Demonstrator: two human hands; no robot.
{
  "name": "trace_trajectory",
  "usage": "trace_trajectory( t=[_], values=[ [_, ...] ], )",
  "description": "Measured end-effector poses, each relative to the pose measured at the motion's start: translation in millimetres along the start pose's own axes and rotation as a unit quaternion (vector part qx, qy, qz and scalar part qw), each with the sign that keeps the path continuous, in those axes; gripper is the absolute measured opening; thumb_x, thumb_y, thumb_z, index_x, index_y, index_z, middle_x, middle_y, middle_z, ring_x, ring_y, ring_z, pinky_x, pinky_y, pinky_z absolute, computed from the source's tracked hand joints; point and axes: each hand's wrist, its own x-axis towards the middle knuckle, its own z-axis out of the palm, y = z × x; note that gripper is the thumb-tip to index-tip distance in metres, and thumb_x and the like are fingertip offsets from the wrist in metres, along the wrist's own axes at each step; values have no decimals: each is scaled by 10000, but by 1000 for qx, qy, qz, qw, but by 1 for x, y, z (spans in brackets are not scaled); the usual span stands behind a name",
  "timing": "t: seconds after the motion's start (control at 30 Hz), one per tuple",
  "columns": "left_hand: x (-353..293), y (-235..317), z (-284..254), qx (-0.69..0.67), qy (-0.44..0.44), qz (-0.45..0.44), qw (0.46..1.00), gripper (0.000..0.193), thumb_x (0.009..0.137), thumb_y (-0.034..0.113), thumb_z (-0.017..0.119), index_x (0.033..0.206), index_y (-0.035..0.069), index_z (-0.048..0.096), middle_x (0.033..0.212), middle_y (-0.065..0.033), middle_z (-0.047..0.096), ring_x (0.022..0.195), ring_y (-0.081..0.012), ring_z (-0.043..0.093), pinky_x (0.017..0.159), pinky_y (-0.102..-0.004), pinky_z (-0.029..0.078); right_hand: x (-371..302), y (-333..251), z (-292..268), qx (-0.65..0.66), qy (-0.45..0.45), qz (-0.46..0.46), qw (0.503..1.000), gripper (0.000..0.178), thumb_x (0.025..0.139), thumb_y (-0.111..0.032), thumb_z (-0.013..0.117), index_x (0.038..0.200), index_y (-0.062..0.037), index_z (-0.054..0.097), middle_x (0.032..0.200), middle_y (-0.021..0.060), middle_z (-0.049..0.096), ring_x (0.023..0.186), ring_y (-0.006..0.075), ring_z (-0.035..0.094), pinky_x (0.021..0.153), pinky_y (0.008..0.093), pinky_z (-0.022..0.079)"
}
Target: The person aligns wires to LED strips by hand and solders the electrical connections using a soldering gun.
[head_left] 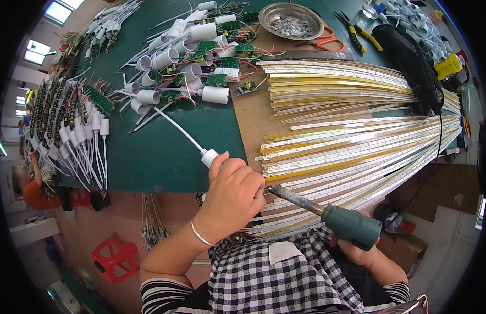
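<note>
My left hand is closed round a white cylindrical cap with a white cable leading away to the upper left. Its fingers hide most of the cap's lower end. My right hand grips the green handle of a soldering iron. The iron's long metal barrel points left, its tip close beside my left fingers; whether it touches anything there, I cannot tell. Just beyond lie rows of narrow LED strips, white and yellow, their left ends near the tip.
White caps with green circuit boards are heaped at the back. A metal bowl of scraps, orange-handled scissors and yellow-black pliers lie beyond the strips. More wired boards fill the left side. A red stool stands on the floor.
</note>
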Motion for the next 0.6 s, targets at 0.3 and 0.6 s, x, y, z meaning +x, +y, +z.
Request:
trace_trajectory(
  t=[0.3,0.6],
  values=[
    [1,-2,-3,-5,-23,9,1000,131,654,46,651,744,99,573,751,-38,545,889,-238,524,1033,-475,282,5,-4,2,115,6,-5,993,300,763,-78,618,1053,-2,620,890,121,650,744,231,639,684,330,506],
    [2,-1,-4,-6,-32,5,999,116,659,53,648,739,97,576,753,-36,550,893,-238,522,1033,-475,279,5,4,-1,119,-3,-52,991,340,798,-82,575,1114,42,554,786,84,623,636,158,620,602,282,517]
  ],
)
